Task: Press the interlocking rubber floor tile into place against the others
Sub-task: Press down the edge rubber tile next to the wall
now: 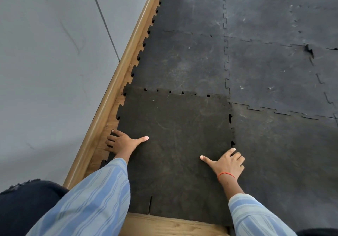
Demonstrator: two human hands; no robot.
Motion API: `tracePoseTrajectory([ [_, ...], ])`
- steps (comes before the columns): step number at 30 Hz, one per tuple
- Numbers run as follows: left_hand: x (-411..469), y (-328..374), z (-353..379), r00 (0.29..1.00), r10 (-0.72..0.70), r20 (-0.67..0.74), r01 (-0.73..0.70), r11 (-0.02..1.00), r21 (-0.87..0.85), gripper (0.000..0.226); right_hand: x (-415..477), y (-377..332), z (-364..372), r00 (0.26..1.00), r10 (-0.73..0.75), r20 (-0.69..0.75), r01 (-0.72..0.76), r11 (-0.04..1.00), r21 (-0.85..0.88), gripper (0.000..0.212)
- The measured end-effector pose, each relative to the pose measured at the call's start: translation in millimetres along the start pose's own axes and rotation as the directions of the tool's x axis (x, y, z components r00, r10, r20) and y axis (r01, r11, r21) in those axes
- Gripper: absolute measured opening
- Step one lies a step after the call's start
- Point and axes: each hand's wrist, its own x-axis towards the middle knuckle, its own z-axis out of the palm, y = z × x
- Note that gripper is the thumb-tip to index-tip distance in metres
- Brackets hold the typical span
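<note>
Both hands lay flat and spread on the loose tile (175, 144), clamped on nothing: the left hand (123, 142) rested at the tile's left edge in the lower left of the frame, fingers reaching over the toothed border toward the wooden floor (170, 225), thumb pointing right; the right hand (226, 163) rested at the tile's right edge, lower centre-right, thumb pointing left and fingers curled at the seam. A red thread (225, 174) circled the right wrist, and both forearms wore blue striped sleeves (95, 199). Bare wood floor showed along the bottom edge, just below the tile's near border, where a short slit was visible in the rubber. The loose tile occupied the lower centre of the frame and appeared darker and browner than its neighbours. Its right-hand teeth sat against the adjoining tile (285, 153), with small open gaps left in the seam above the right hand. Its far edge met the next tile (182, 60) at mid-frame, with several small holes left open along that joint. Its left teeth stood apart from the wooden skirting (117, 82), which ran diagonally toward the upper centre of the frame with a strip of bare floor beside it. Beyond, laid tiles filled the upper right, one joint lifted at the right edge. A grey wall (45, 53) filled the upper left.
</note>
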Motion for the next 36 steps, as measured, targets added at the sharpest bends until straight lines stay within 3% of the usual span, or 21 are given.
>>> tracePoseTrajectory([
  [7,2.4,-4.5,-0.3,0.999,0.036,0.004,-0.036,0.999,0.029,0.147,-6.3,2.9,1.8,0.999,-0.004,-0.038,0.004,1.0,-0.002,0.13],
  [20,7.8,-15.6,-15.2,0.997,0.069,0.025,-0.071,0.987,0.141,0.144,-27.8,1.6,21.3,0.993,0.079,-0.087,-0.06,0.979,0.195,0.113],
  [36,9.1,-18.0,-12.4,0.998,0.057,0.031,-0.061,0.984,0.167,0.147,-12.5,9.5,20.0,0.998,0.001,-0.057,0.015,0.96,0.279,0.105],
])
